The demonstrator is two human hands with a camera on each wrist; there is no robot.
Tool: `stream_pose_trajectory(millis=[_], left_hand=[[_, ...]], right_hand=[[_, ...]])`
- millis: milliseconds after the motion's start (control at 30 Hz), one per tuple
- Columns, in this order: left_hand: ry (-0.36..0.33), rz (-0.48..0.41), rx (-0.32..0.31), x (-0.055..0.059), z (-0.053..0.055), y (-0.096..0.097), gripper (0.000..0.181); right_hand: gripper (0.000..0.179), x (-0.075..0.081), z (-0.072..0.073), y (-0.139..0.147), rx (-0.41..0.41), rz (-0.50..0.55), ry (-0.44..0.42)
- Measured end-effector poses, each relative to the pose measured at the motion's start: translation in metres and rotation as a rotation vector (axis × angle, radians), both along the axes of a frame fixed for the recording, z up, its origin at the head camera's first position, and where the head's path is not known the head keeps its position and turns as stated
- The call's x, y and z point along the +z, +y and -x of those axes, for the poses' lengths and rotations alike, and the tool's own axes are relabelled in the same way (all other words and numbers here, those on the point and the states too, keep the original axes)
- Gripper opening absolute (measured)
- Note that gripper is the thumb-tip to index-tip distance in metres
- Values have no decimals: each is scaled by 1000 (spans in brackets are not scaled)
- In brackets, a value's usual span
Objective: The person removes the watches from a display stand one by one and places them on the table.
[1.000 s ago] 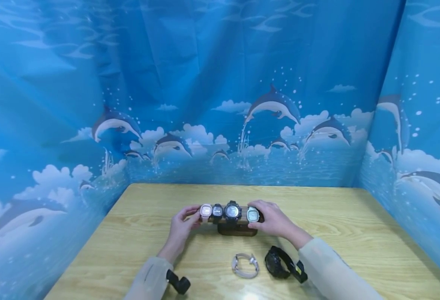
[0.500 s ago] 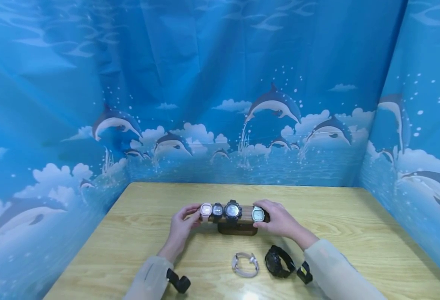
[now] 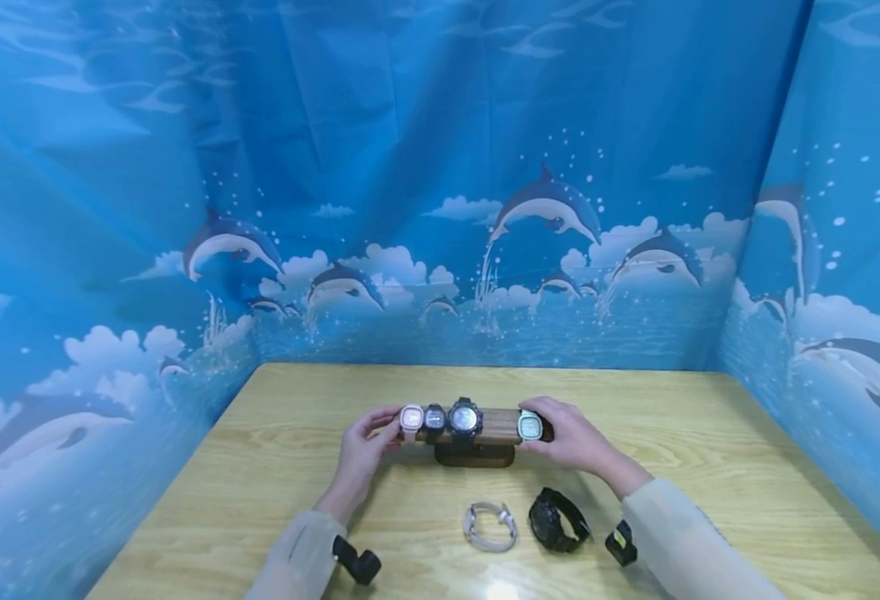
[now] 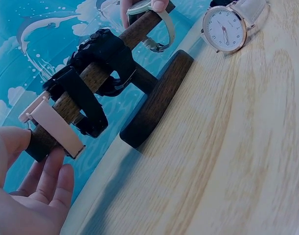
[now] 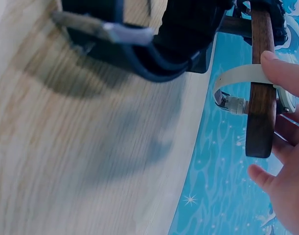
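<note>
Wears a long, pale, off-white left sleeve point(image 3: 297, 557) at seven o'clock in the head view, marked by a thin dark line running lengthwise. Matches it with a right sleeve point(image 3: 683, 537) between four and five o'clock, equally pale and plain. Carries a small black unit point(image 3: 357, 563) at the left wrist, at three o'clock from the sleeve, blunt and rounded at its outer end. Carries another black unit point(image 3: 622, 546) at nine o'clock from the right sleeve, boxier, bearing a small yellow marking. Leaves the left hand point(image 3: 361, 454) and right hand point(image 3: 573, 437) bare.
</note>
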State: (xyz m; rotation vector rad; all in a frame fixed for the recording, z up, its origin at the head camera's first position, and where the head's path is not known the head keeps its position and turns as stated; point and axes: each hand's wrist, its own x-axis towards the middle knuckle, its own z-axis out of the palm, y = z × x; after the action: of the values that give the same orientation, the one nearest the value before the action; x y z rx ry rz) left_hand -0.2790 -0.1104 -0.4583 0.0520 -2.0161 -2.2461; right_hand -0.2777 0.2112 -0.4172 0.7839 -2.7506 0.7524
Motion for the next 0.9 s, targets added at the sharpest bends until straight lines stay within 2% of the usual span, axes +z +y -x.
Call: stream_pose_trajectory(millis=[333, 567, 633, 800, 900], left_hand=[[-5, 9, 5, 1, -1, 0, 30], [-3, -5, -8, 2, -2, 0, 32], [-5, -2, -12, 7, -6, 0, 32], [2, -1, -3, 5, -5, 0, 31], [14, -5, 0, 0, -2, 1, 31]], right_hand=[[58, -2, 0, 12, 57, 64, 1], [59, -5, -2, 17, 32, 85, -23], [61, -7, -3, 18, 21, 93, -36], [61, -11, -4, 19, 7, 124, -57], [62, -12, -4, 19, 1, 162, -90]])
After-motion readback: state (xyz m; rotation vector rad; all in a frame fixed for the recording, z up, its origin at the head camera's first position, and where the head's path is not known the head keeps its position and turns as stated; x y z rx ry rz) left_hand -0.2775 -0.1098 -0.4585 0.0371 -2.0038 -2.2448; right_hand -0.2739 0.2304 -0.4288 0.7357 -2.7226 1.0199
